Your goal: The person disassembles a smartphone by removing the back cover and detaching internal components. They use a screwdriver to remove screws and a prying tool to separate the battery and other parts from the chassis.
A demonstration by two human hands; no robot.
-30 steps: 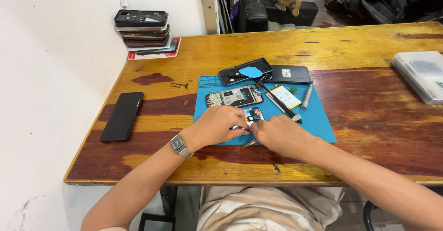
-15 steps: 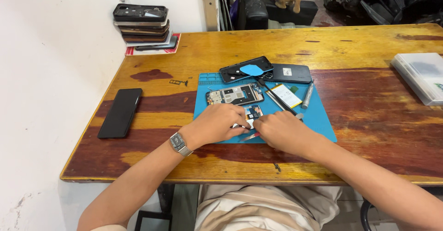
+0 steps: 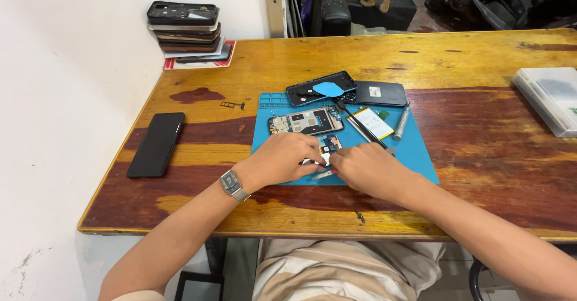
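A small circuit board (image 3: 329, 145) is pinched by the curled fingers of the left hand (image 3: 282, 158) and right hand (image 3: 366, 167) near the front edge of the blue rubber work mat (image 3: 421, 150). Bare wooden table (image 3: 481, 126) is left open to the right. The board's lower part and the fingertips are hidden beneath the knuckles.

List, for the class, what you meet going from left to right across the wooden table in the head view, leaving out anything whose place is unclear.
Black phone lying flat → wristwatch → left hand → right hand → grey screwdriver → clear plastic box.
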